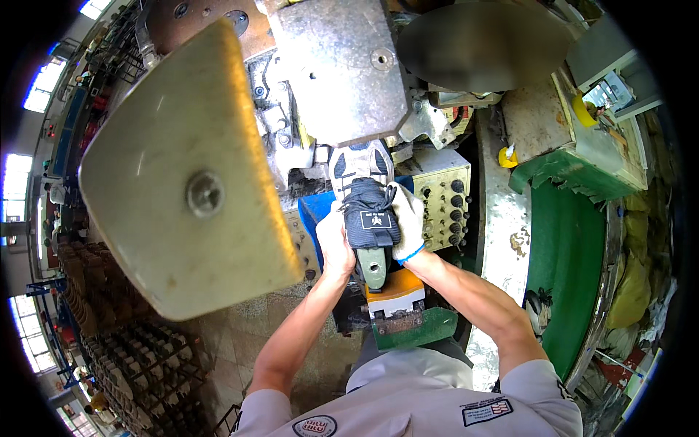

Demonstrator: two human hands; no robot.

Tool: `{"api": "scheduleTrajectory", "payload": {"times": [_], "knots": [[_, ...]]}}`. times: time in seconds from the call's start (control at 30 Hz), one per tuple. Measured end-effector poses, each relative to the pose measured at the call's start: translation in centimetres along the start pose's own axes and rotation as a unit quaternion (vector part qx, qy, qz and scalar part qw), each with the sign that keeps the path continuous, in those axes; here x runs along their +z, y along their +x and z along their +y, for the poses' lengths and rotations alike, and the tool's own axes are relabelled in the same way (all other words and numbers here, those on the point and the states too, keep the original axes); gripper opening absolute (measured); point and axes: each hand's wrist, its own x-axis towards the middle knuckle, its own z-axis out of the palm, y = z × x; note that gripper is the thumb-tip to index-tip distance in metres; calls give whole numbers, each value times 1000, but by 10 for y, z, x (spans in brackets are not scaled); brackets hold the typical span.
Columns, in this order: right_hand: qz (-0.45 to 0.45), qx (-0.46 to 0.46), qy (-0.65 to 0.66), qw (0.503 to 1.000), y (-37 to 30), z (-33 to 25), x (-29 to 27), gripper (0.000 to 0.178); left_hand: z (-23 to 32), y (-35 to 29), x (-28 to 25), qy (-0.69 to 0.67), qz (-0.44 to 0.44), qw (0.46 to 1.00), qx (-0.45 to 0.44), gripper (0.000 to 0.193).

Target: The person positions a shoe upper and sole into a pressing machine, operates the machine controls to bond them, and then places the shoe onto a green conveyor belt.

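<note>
A shoe upper [370, 191], grey and dark blue with a black laced tongue, sits on a green shoe last [373, 269] under the machine's metal head, its toe pointing away from me. My bare left hand [336, 242] is closed round the shoe's left side. In a white glove with a blue cuff, my right hand [408, 220] grips the right side, fingers by the laces. The last's heel end rests at an orange pad [397, 286]. My fingers' undersides and the toe tip are hidden.
A big metal plate [346, 73] overhangs the shoe. At left a large pale panel [182, 175] juts close. Right of my hands stands a control box [445, 204] with black knobs. A green-lined conveyor [564, 255] runs at right; racks [138, 364] of shoe parts stand at lower left.
</note>
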Motion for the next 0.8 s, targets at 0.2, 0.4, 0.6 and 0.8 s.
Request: {"api": "scheduleTrajectory", "payload": {"times": [0.2, 0.4, 0.6, 0.8], "knots": [[-21, 0, 15, 1000, 3, -16, 9, 31, 15, 0, 8, -97, 52, 994, -9, 33], [-27, 35, 39, 998, 3, -22, 6, 32, 24, -2, 7, -1, 34, 998, 53, 36], [-24, 52, 42, 997, 6, -15, -6, 34, 18, -10, 15, 8, 48, 996, 75, 35], [2, 19, -34, 999, 4, -20, 5, 36, 3, -8, 16, -211, 41, 973, -81, 36]]}}
